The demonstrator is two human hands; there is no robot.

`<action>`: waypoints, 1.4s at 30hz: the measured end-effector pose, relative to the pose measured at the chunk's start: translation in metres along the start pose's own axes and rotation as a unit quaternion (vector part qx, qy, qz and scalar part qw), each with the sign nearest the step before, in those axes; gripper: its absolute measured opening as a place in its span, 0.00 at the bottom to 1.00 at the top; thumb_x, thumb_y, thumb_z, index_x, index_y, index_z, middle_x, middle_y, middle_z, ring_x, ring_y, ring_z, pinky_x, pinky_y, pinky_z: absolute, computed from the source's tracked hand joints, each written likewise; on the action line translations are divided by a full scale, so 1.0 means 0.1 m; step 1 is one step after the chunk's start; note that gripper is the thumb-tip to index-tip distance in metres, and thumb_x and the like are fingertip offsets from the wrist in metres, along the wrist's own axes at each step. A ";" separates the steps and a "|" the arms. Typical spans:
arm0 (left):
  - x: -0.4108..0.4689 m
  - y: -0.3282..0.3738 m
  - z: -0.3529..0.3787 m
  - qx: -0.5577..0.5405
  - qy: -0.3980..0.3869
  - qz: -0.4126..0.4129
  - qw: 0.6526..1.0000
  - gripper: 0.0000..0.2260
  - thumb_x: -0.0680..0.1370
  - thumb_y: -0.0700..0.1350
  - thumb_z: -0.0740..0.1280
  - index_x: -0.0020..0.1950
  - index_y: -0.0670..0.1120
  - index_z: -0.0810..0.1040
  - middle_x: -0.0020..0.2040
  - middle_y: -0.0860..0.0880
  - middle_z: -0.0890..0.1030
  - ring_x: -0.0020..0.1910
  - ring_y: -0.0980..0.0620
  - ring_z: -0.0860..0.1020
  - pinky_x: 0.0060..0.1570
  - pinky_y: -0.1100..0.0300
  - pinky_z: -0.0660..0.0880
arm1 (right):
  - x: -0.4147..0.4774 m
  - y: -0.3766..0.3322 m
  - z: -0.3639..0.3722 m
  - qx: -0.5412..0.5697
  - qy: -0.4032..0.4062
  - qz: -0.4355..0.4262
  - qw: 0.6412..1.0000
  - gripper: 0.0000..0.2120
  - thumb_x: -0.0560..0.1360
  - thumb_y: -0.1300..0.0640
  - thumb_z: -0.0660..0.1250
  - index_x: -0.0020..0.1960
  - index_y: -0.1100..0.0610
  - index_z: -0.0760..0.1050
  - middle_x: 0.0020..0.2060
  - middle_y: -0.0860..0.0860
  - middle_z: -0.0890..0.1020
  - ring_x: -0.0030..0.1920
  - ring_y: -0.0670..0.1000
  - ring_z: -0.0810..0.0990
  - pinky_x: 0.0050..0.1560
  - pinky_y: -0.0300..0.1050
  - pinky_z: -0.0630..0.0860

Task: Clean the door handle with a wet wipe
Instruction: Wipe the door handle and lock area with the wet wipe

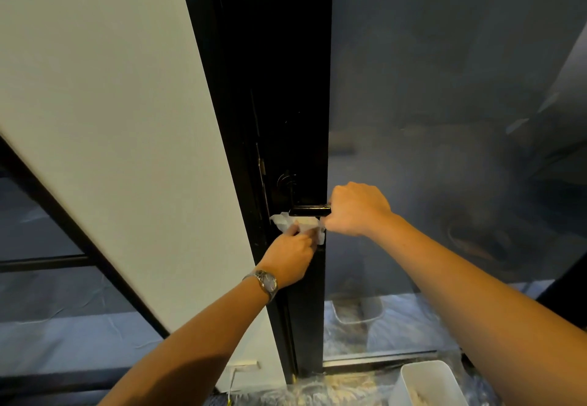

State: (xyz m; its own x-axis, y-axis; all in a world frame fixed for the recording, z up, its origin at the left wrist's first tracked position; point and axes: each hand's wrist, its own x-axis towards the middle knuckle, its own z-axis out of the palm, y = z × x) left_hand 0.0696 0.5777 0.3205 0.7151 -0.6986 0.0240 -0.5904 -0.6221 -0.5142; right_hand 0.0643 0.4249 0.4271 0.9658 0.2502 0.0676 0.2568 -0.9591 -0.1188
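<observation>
Wet wipe (pixel 298 224) in left hand (pixel 293 254), under door handle (pixel 309 211).

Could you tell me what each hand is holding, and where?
Left hand pinches the wipe at its lower part; right hand grips the door handle at its right end.

Handle (pixel 309 210) black, glossy. Door frame (pixel 286 119) black. Wipe (pixel 300 225) white, plain. Wall (pixel 104 104) off-white. Glass (pixel 444 104) dim blue-grey, smoky reflections. Watch (pixel 265 281) silver, face greyish, perhaps lilac. Bin (pixel 428 383) white. Floor sheet (pixel 349 389) clear, crinkled.
</observation>
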 end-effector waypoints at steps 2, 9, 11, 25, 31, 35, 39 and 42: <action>0.03 -0.07 -0.13 -0.072 -0.001 -0.016 0.997 0.20 0.79 0.43 0.56 0.71 0.43 0.63 0.73 0.44 0.63 0.73 0.45 0.56 0.71 0.51 0.56 | 0.00 0.00 0.00 0.004 0.000 0.002 1.000 0.19 0.68 0.55 0.65 0.26 0.55 0.58 0.22 0.49 0.62 0.24 0.50 0.58 0.26 0.41 0.55; -0.10 0.18 -0.14 -0.435 0.271 -0.305 0.803 0.21 0.74 0.42 0.67 0.65 0.42 0.69 0.65 0.44 0.69 0.64 0.48 0.68 0.62 0.60 0.71 | -0.04 -0.01 -0.01 0.014 0.003 0.001 1.000 0.19 0.70 0.54 0.63 0.27 0.55 0.57 0.22 0.49 0.62 0.24 0.50 0.57 0.26 0.42 0.55; -0.10 0.31 -0.18 -0.540 0.290 -0.389 0.688 0.27 0.71 0.41 0.71 0.67 0.43 0.65 0.65 0.46 0.67 0.62 0.52 0.69 0.58 0.73 0.66 | -0.04 -0.02 -0.02 0.009 0.005 0.005 1.000 0.19 0.70 0.54 0.63 0.27 0.55 0.57 0.22 0.49 0.62 0.24 0.50 0.58 0.26 0.41 0.55; -0.12 0.36 -0.22 -0.614 0.222 -0.437 0.619 0.32 0.68 0.40 0.72 0.69 0.41 0.62 0.65 0.44 0.68 0.64 0.49 0.69 0.59 0.66 0.65 | -0.04 -0.05 -0.03 0.000 0.004 0.018 1.000 0.17 0.70 0.53 0.63 0.27 0.55 0.60 0.23 0.49 0.65 0.24 0.50 0.62 0.26 0.41 0.59; -0.10 0.38 -0.26 -0.567 0.312 -0.373 0.665 0.28 0.69 0.39 0.70 0.67 0.41 0.66 0.64 0.47 0.68 0.63 0.55 0.67 0.60 0.73 0.64 | -0.02 -0.05 -0.02 -0.009 0.005 0.017 1.000 0.17 0.70 0.52 0.63 0.28 0.55 0.61 0.23 0.50 0.65 0.24 0.50 0.61 0.27 0.42 0.59; 0.03 0.33 -0.35 -0.534 0.318 -0.365 0.693 0.16 0.74 0.39 0.65 0.62 0.42 0.71 0.61 0.47 0.70 0.57 0.59 0.66 0.56 0.73 0.67 | -0.01 -0.05 -0.01 -0.012 0.006 0.021 1.000 0.17 0.70 0.53 0.64 0.28 0.55 0.61 0.23 0.49 0.65 0.24 0.50 0.62 0.26 0.41 0.59; 0.07 0.32 -0.32 -0.451 0.274 -0.339 0.779 0.17 0.75 0.39 0.63 0.64 0.42 0.70 0.62 0.42 0.72 0.63 0.47 0.67 0.60 0.62 0.69 | -0.01 -0.06 -0.01 -0.014 0.009 0.025 1.000 0.16 0.70 0.52 0.64 0.28 0.55 0.63 0.24 0.50 0.67 0.24 0.50 0.64 0.26 0.41 0.61; 0.03 0.22 -0.27 -0.358 0.231 -0.259 0.867 0.17 0.74 0.39 0.64 0.63 0.41 0.73 0.60 0.42 0.76 0.63 0.42 0.71 0.63 0.51 0.70 | -0.02 -0.06 -0.01 -0.016 0.009 0.020 1.000 0.15 0.71 0.51 0.64 0.29 0.55 0.65 0.24 0.50 0.68 0.25 0.50 0.65 0.26 0.41 0.61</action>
State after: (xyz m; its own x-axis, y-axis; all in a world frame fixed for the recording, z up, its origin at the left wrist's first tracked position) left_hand 0.0485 0.5517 0.3326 0.8253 -0.2239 0.5184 -0.4340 -0.8389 0.3286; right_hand 0.0606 0.4299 0.4290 0.9744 0.2095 0.0820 0.2166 -0.9720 -0.0908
